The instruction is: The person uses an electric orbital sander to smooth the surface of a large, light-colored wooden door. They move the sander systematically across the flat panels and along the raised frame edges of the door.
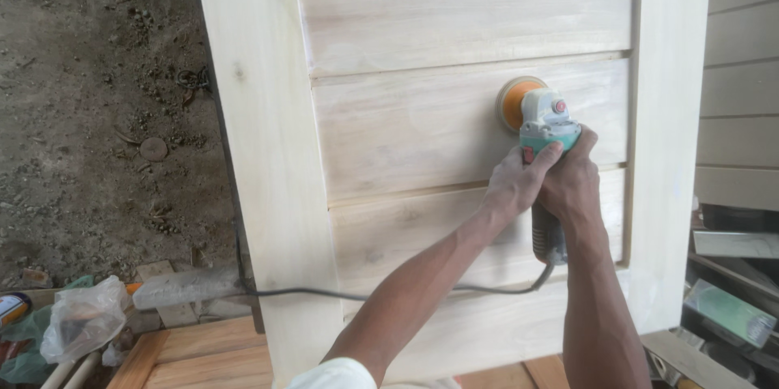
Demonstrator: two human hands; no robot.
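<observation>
Hands both clamped around the grinder body: left hand [513, 186] over the neck, right hand [573, 182] just behind it, fingers fully closed. Angle grinder [545, 125] rides with its orange sanding disc [513, 103] flat on the middle slat of a pale wooden door panel [406, 125]. Slats look smooth and dusty; what remains unsanded can't be judged. Cord [341, 294] trails across the lower rail. Clear plastic bag [81, 318] lies beyond the lower left corner, contents unclear.

A teal-and-white angle grinder [545, 133] presses its orange sanding disc flat against the pale wooden door panel [406, 125].
</observation>
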